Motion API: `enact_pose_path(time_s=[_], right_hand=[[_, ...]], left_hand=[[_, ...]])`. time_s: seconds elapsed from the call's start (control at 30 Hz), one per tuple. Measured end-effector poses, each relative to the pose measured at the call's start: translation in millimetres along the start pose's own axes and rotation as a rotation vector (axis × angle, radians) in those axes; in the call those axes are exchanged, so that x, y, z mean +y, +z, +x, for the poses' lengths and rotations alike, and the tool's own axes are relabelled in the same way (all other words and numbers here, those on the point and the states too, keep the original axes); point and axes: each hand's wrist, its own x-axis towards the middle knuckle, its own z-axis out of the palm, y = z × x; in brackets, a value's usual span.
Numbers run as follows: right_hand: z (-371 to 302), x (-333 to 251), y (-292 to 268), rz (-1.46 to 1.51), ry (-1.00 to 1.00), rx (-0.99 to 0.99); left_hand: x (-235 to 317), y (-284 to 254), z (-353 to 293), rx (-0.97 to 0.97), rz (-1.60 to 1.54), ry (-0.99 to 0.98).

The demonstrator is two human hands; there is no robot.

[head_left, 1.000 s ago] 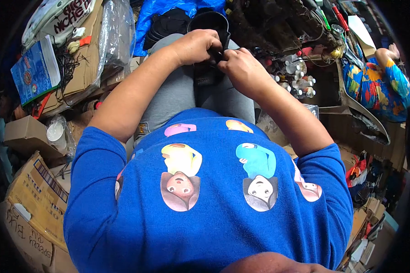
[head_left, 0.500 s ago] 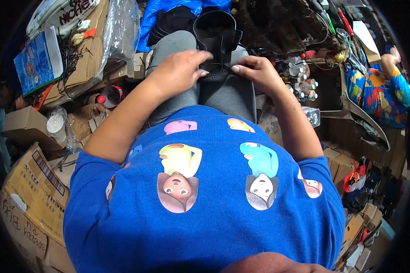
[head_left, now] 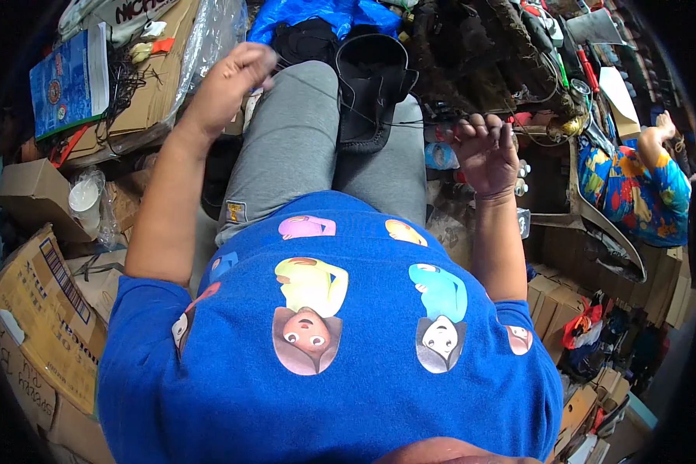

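A black boot (head_left: 366, 127) rests on my grey-trousered thighs, its wide opening away from me and its rounded end nearest me. From the boot a thin dark thread (head_left: 410, 123) stretches out to both sides. My left hand (head_left: 236, 83) is raised beyond the left knee, fingers closed at the thread's end and a little blurred. Off to the boot's right, my right hand (head_left: 489, 155) is lifted with curled fingers around the thread's other stretch. Neither hand touches the boot. Any needle or tool in the fingers is too small to make out.
Cardboard (head_left: 158, 93) and a blue book (head_left: 69, 81) lie at the left, above an open carton (head_left: 42, 197) and a white cup (head_left: 85, 195). A dark cluttered bench (head_left: 472, 58) stands ahead. At the right sits another person in a colourful garment (head_left: 634, 185).
Both hands have moved apart from beside the boot, the left up and leftward, the right out to the right. The thread is now drawn out between them.
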Motion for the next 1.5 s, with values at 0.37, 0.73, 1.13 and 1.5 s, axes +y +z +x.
enact_pose_path(time_s=[0.37, 0.73, 1.13, 1.5], right_hand=[[-2, 33, 28, -2.252, 0.441, 0.094], [-47, 15, -23, -0.67, 0.24, 0.817], [66, 30, 54, -2.041, 0.221, -0.325], [18, -6, 71, -1.412, 0.287, 0.288]], left_hand=[[-21, 20, 23, -0.241, -1.071, -0.201], [-41, -62, 16, 0.226, -0.176, -0.418], [-9, 98, -30, -0.359, 0.9, 0.445], [7, 93, -1, -0.517, 0.657, 0.028]])
